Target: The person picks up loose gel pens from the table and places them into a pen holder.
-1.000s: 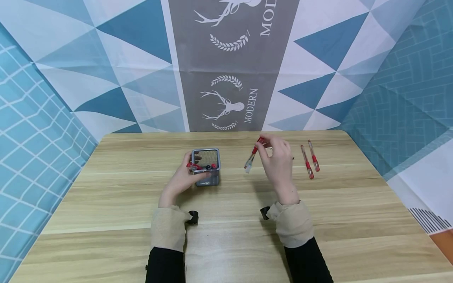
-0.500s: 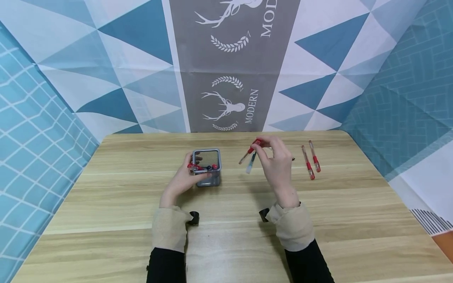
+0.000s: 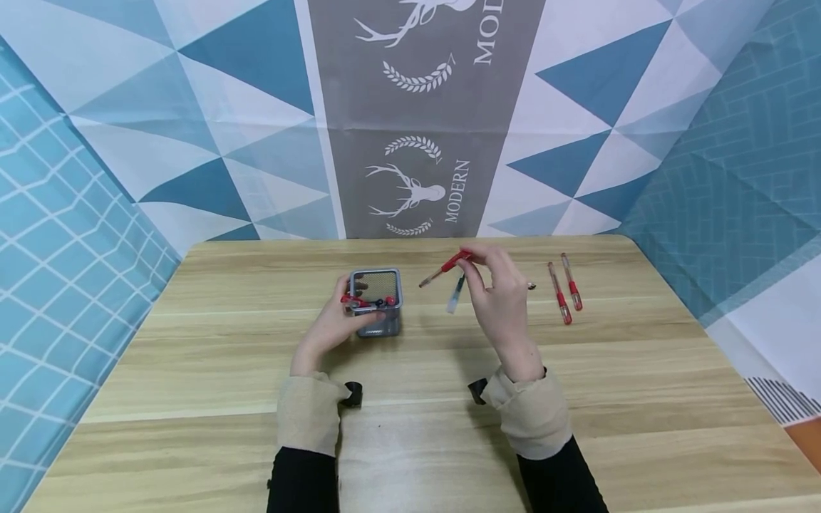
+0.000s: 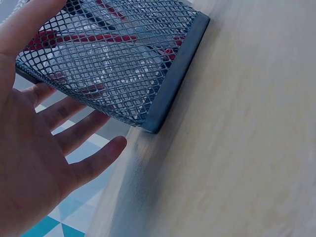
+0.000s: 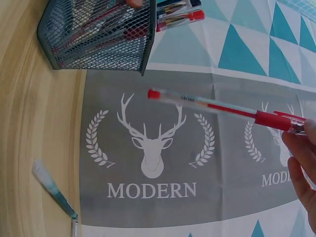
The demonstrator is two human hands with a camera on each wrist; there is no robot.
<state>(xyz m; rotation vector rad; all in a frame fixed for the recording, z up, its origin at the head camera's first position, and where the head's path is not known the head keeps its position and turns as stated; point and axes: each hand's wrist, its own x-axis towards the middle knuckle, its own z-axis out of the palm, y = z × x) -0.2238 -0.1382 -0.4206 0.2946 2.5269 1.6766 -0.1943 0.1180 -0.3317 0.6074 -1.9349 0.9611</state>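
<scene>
In the head view my left hand (image 3: 327, 331) holds a dark metal mesh pen holder (image 3: 378, 328) from its left side, thumb across the front. Several pens with red and dark ends lean inside it; their lower parts show through the mesh (image 4: 113, 64) in the left wrist view. My right hand (image 3: 503, 306) pinches a clear-barrelled red pen (image 5: 232, 111) by its red-grip end, off the table. The pen's other end points left, toward the holder, with a gap between. Under the right hand lies a slim pale-and-teal pen-like item (image 3: 456, 293), partly hidden.
Two red pens (image 3: 560, 293) lie side by side on the wooden table (image 3: 410, 442), to the right of the right hand. A small dark tip (image 3: 531, 286) sticks out beyond that hand. A patterned cloth (image 3: 404, 107) hangs behind the table's back edge.
The red pen in my right hand has swung from steeply downward to a flatter slant, its free end moving left and up. It has separated from the pale-and-teal item. The left hand stays put.
</scene>
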